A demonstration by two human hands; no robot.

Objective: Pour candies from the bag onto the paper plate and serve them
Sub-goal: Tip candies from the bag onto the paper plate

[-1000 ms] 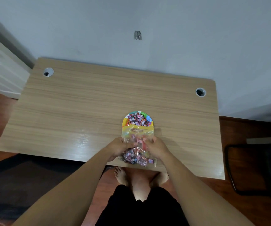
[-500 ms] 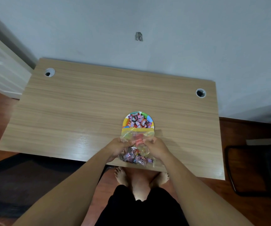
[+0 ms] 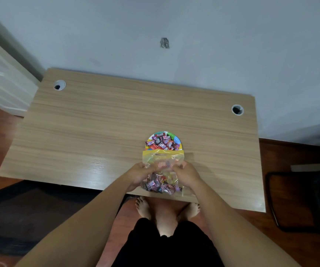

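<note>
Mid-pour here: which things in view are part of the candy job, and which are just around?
Part of the job:
- bag, in the grip of the left hand and right hand
- paper plate
- candies on the plate, more in the bag

Just around:
- desk with two cable holes
- black chair
- mark on the wall

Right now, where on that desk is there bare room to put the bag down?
Most of the desk is bare: the wide stretch left of the plate, the back strip between the two cable holes, and the right side. It is crowded only near the front edge, where both hands grip the bag over the plate.
</note>
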